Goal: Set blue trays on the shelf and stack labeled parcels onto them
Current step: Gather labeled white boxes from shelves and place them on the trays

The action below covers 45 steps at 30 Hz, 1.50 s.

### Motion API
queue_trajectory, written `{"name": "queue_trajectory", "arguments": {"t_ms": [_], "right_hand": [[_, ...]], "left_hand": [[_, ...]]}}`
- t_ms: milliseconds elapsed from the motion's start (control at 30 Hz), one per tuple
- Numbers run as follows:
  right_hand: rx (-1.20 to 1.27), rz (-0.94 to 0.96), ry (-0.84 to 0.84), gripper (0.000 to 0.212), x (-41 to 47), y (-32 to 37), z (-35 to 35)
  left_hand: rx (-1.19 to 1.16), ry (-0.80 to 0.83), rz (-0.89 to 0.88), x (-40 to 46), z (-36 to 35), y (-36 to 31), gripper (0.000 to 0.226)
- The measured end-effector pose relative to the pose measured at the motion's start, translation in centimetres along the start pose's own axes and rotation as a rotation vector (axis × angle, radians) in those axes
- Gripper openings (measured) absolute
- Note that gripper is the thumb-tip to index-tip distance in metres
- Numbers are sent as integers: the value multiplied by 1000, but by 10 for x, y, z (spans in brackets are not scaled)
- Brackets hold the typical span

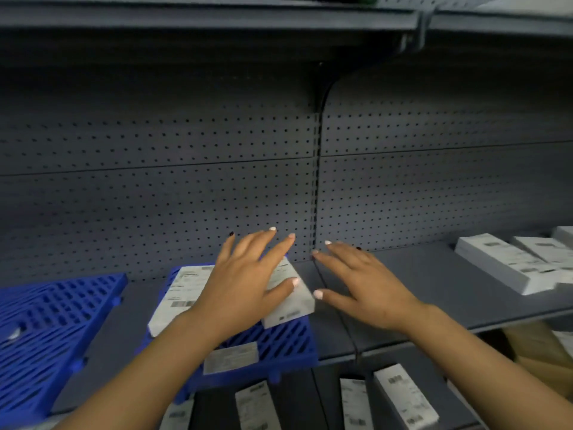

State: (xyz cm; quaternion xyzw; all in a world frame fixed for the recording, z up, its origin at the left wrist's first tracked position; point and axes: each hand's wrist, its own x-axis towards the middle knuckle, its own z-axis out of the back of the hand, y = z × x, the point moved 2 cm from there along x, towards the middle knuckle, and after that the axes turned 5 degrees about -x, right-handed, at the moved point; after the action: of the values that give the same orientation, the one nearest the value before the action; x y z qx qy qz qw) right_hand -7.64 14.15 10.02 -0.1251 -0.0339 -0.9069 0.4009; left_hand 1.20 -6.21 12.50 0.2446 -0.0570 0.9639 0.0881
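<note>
Two blue slatted trays lie on the grey shelf point(434, 274): one tray point(46, 330) at the far left, another tray point(279, 346) in the middle. On the middle tray lie two white labeled parcels, one parcel point(176, 293) on the left and one parcel point(294, 302) on the right. My left hand point(245, 287) hovers over or rests on them with fingers spread straight. My right hand point(362, 283) is open with spread fingers just right of the tray, above the bare shelf, holding nothing. A label point(231, 356) sits on the tray's front.
A stack of white labeled parcels point(508, 262) lies on the shelf at the far right. Several more parcels point(403, 398) stand on the lower shelf below. A perforated grey back panel point(186, 181) closes the rear. Cardboard boxes point(539, 349) sit at the lower right.
</note>
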Motion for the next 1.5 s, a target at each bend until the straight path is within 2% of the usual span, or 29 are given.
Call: {"name": "queue_trajectory", "arguments": {"t_ms": [300,567,700,833,1033,1300,1433,1500], "right_hand": [[-49,-249,25,81,-140,-134,49],[-110,-405,29,81,-265,-244,73],[-100,-476,57,79,-308,-288,78],[-67,-511,49,86,-333,-326,71],[-39,-548,78,76,-339,-379,52],[-51,-501,153,76,-314,-463,12],[-66,-457,186,85,-296,-504,-7],[-52,-440,189,86,-284,-520,-14]], "left_hand": [[-110,106,-192,81,-43,-163,80],[-208,138,-275,131,-105,-316,83],[-258,157,-278,149,-135,-368,83],[-265,177,-274,167,-160,-402,86],[-257,204,-283,204,-205,-428,78],[-237,264,-174,269,-284,-437,91],[-196,328,-102,295,-305,-435,82],[-192,323,-97,304,-311,-433,87]]}}
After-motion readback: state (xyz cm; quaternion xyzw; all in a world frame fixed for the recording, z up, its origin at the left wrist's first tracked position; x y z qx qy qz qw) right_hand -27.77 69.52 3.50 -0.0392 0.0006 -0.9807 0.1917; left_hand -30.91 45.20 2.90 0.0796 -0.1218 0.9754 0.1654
